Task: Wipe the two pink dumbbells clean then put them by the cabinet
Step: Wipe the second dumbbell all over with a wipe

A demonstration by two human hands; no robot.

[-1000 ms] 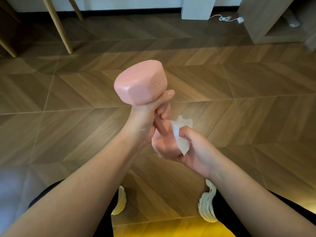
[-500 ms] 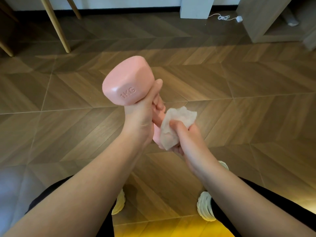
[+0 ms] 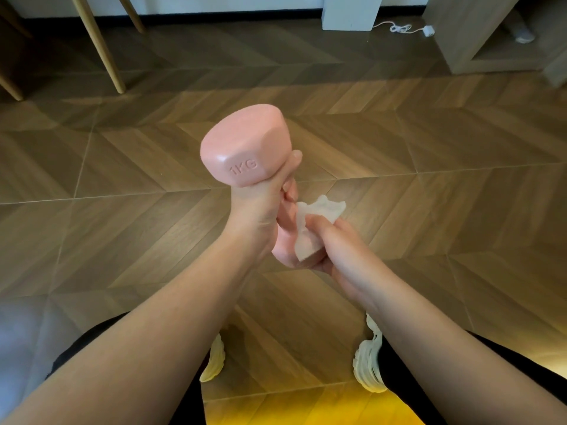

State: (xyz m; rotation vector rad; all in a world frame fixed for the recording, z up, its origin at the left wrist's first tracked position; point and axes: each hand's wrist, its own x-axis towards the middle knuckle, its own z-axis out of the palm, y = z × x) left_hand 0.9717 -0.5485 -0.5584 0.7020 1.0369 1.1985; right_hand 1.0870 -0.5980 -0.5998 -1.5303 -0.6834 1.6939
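The person stands with both bare forearms reaching forward and meeting over the floor. The left hand is raised, wrist bent, holding a pink dumbbell roughly upright by its handle; its fingers are curled round the handle directly beneath the upper head, with the thumb lying against that head's side. The upper head tilts toward the viewer and bears the raised marking "1KG". The right hand comes in lower and from the right, its fingers and thumb closed on a crumpled white wipe, which it presses against the dumbbell's lower head; that head is largely covered by the wipe and the hand. The dumbbell is thus held in mid-air, between the two hands, well apart from the cabinet at the far right. The cabinet's open compartment holds a pale object too blurred to identify. The floor is brown wood laid in a herringbone pattern. Along the far wall stand slanted wooden legs at left and a white post near centre, with a white cable lying between the post and the cabinet. Below the arms appear dark trousers and two pale shoes.
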